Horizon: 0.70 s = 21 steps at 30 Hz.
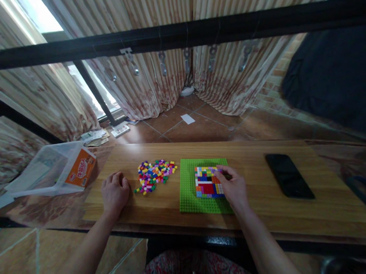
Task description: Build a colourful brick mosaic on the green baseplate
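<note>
A green studded baseplate (187,195) lies on the wooden board, bearing a multicoloured block of small building bricks (208,189). My right hand (235,187) is over the right side of that block, thumb and forefinger pinched at its upper right edge. A small brick appears to be between those fingertips, though they largely cover it. My left hand (115,192) rests on the board with its fingers curled in, and nothing shows in it. Just right of it lies a loose pile of small bricks (154,175) in many colours.
A black phone (289,176) lies on the right of the wooden board (259,215). At the left stands a clear plastic box (50,164) with an orange label. A black metal bar (175,36) with hanging hooks crosses above, before striped curtains (153,84).
</note>
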Tool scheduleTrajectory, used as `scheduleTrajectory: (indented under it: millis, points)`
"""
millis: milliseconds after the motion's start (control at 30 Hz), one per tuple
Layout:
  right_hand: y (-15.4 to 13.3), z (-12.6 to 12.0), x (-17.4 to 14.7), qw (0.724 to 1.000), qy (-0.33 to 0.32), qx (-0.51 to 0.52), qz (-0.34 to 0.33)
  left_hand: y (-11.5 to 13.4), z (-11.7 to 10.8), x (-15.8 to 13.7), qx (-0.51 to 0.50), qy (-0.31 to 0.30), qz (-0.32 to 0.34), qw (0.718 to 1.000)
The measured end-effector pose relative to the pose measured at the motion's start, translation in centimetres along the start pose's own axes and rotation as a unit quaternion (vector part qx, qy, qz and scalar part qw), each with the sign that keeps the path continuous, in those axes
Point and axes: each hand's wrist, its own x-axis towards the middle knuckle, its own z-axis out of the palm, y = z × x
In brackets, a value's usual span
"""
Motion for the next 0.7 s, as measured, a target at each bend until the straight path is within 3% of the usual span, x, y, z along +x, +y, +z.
scheduleTrajectory:
  millis: [700]
  points:
    - [0.1, 0.1, 0.05, 1.0, 0.006, -0.006, -0.001, 0.07, -0.06, -0.02, 0.004, 0.001, 0.007, 1.0]
